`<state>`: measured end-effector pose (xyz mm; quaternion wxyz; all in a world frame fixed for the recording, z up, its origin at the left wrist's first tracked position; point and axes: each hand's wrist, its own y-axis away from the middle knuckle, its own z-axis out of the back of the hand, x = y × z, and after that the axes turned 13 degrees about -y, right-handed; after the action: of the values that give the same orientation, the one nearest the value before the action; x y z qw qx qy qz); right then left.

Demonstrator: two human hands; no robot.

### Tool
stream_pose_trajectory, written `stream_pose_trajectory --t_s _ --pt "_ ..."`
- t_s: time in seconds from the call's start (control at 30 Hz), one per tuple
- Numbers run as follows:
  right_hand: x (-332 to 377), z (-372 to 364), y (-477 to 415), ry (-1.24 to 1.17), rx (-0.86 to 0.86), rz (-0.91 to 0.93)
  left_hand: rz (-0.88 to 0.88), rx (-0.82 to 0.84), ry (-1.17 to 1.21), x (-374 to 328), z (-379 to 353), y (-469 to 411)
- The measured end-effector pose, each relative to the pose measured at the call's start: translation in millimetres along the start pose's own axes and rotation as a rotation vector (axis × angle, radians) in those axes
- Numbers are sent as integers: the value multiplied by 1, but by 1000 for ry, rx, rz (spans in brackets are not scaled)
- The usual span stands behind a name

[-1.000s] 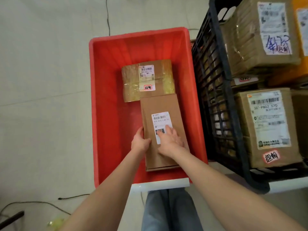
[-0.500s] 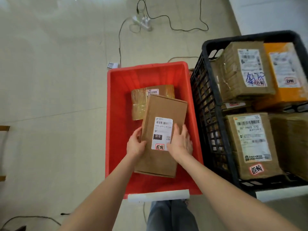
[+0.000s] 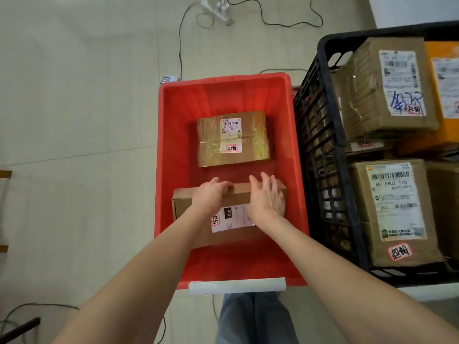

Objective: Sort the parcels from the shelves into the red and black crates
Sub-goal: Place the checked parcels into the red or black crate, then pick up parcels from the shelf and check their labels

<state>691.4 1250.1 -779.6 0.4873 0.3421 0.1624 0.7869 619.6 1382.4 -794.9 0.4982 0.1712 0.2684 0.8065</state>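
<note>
A flat brown cardboard parcel (image 3: 238, 194) with a white label lies crosswise in the near half of the red crate (image 3: 171, 150). My left hand (image 3: 211, 194) curls over its far edge and grips it. My right hand (image 3: 268, 199) rests flat on its right part, fingers spread. Beyond it, a taped brown parcel (image 3: 233, 139) sits in the crate's far half, apart from the first. The black crate (image 3: 323, 150) to the right holds several labelled cardboard parcels (image 3: 395, 212) and an orange one (image 3: 444, 95).
The crates stand side by side on a pale tiled floor. Cables and a white power strip (image 3: 218, 8) lie beyond the red crate; more cable (image 3: 24, 309) lies at the lower left. My legs in jeans (image 3: 253, 319) are below the red crate's near rim.
The flat parcel was lying lengthwise, then lifted and tilted; now it is turned crosswise and down in the near half of the red crate. Both hands moved to its far edge and top.
</note>
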Motion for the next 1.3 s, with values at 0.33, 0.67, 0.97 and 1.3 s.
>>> stream_pose_trajectory --t_s 0.33,0.67,0.97,1.3 --pt "-29 -55 -44 214 322 -17 76 184 -113 -1 -78 -19" --pt "-44 -71 -68 269 385 -22 112 184 -149 -9 -102 -30" --pt "-23 -14 -22 167 264 1 114 144 -187 -10 -42 10" --pt "2 103 83 -15 -4 44 13 -88 -164 -53 98 90"
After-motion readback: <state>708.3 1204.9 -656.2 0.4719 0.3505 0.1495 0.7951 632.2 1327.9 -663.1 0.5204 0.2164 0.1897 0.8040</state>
